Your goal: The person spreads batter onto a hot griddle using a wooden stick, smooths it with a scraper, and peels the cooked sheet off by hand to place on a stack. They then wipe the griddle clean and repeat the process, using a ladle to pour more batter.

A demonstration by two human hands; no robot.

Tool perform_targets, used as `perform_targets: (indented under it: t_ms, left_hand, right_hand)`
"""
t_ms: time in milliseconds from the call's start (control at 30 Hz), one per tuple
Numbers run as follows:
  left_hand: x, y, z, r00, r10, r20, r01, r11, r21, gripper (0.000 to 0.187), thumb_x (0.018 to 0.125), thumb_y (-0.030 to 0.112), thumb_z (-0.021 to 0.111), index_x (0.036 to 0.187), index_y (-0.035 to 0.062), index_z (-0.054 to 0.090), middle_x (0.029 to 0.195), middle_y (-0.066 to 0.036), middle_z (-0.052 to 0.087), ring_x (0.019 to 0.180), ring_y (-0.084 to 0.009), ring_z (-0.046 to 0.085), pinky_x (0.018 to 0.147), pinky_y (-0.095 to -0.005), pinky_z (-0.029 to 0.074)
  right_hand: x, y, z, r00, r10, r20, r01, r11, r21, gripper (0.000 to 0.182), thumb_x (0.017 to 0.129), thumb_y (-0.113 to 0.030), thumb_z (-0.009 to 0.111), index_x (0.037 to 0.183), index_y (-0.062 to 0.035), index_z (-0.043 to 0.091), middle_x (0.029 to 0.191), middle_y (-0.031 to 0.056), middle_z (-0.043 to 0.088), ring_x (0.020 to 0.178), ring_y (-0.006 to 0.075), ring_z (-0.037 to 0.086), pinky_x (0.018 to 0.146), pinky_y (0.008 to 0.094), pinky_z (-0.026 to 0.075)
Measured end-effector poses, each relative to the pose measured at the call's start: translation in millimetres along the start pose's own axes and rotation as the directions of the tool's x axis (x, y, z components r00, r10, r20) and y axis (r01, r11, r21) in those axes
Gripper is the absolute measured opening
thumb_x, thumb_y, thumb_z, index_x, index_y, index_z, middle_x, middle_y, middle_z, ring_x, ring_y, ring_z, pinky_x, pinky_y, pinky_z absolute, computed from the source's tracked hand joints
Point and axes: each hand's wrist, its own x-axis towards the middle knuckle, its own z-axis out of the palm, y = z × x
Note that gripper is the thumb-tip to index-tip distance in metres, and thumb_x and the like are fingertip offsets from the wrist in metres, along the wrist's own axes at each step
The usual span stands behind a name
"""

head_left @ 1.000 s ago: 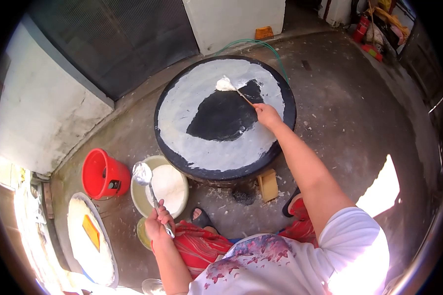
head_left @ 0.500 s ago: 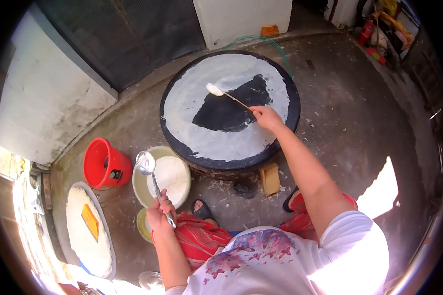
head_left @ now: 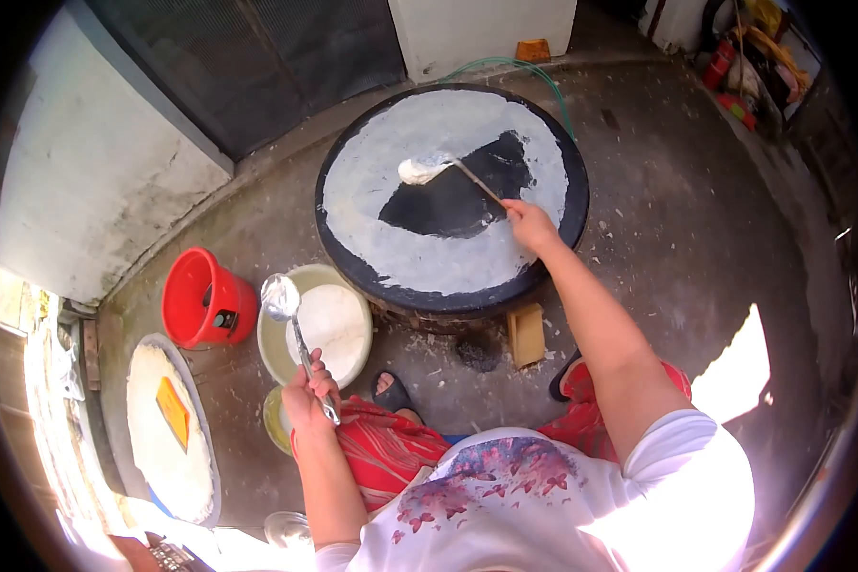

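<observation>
In front of me a large round black griddle (head_left: pixel 574 238) carries a wide layer of white batter (head_left: pixel 381 143), with a dark uncoated patch across its middle. My right hand (head_left: pixel 532 227) is closed around the thin handle of a spreader (head_left: pixel 481 181). White batter covers the spreader's head, which touches the layer beside the dark patch; its exact shape is hidden. Low on the left, my left hand (head_left: pixel 312 393) grips a metal ladle (head_left: pixel 279 297), bowl upward. The ladle's bowl hangs over the rim of a pale basin (head_left: pixel 269 353) holding white batter.
A red bucket (head_left: pixel 189 300) stands left of the basin. Farther left, an oval tray (head_left: pixel 212 477) holds a white mass with an orange scraper (head_left: pixel 173 412) on top. A smaller yellowish bowl (head_left: pixel 276 424) sits by my left knee. A green hose (head_left: pixel 558 95) curves behind the griddle.
The spreader's handle has swung so that it slants more steeply, and its head has drawn batter slightly rightward. My left hand and ladle have barely moved. The whole view has shifted slightly.
</observation>
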Motion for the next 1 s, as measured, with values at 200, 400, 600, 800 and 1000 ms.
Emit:
perform_targets:
  t_ms: [200,400,600,800,1000]
  left_hand:
    - [0,3,-3,0.999,-0.025,0.020,0.025,0.999,-0.036,0.033,0.094,0.019,0.029,0.109,-0.0069,0.043,0.074,-0.006,0.046,0.051,-0.0098,0.039,0.041,-0.0208,0.033]
    - [0,4,-4,0.999,-0.008,0.031,0.008,1.000,-0.011,0.032,0.094,0.018,0.029,0.108,-0.0071,0.043,0.074,-0.007,0.046,0.051,-0.0101,0.039,0.041,-0.0205,0.033]
    - [1,8,-12,0.997,-0.054,0.051,0.056,0.998,-0.037,0.032,0.094,0.018,0.029,0.108,-0.0074,0.043,0.075,-0.008,0.047,0.051,-0.0109,0.040,0.042,-0.0213,0.033]
    - [-2,10,-13,0.995,-0.037,0.091,0.040,0.999,-0.029,0.032,0.094,0.017,0.029,0.109,-0.0078,0.042,0.075,-0.008,0.047,0.052,-0.0112,0.040,0.043,-0.0217,0.034]
    - [-1,10,-11,0.995,-0.072,0.072,0.076,0.996,-0.054,0.032,0.094,0.017,0.029,0.108,-0.0088,0.042,0.075,-0.009,0.047,0.052,-0.0112,0.041,0.043,-0.0218,0.035]
  right_hand:
    - [-17,-37,-29,0.975,-0.081,0.206,0.098,0.993,-0.070,0.027,0.085,-0.023,0.048,0.110,-0.0222,0.060,0.102,0.0059,0.062,0.094,0.0247,0.059,0.080,0.0336,0.046]
    - [-8,-27,16,0.958,-0.181,0.224,0.171,0.983,0.064,0.026,0.084,-0.023,0.050,0.108,-0.0200,0.061,0.102,0.0075,0.062,0.096,0.0257,0.058,0.083,0.0325,0.045]
    - [-42,-80,-81,0.923,-0.214,0.321,0.308,0.910,-0.276,0.028,0.078,-0.015,0.054,0.105,-0.0182,0.063,0.094,0.0085,0.063,0.089,0.0249,0.059,0.074,0.0352,0.047]
    - [-105,-66,-18,0.789,-0.573,-0.223,0.451,0.785,-0.424,0.048,0.066,-0.002,0.055,0.113,-0.0096,0.056,0.079,0.0041,0.053,0.075,0.0234,0.055,0.060,0.0359,0.047]
    - [-123,-61,49,0.808,-0.589,0.002,0.445,0.609,-0.657,0.042,0.072,-0.012,0.052,0.114,-0.0138,0.055,0.079,0.0009,0.054,0.068,0.0199,0.055,0.054,0.0327,0.045]
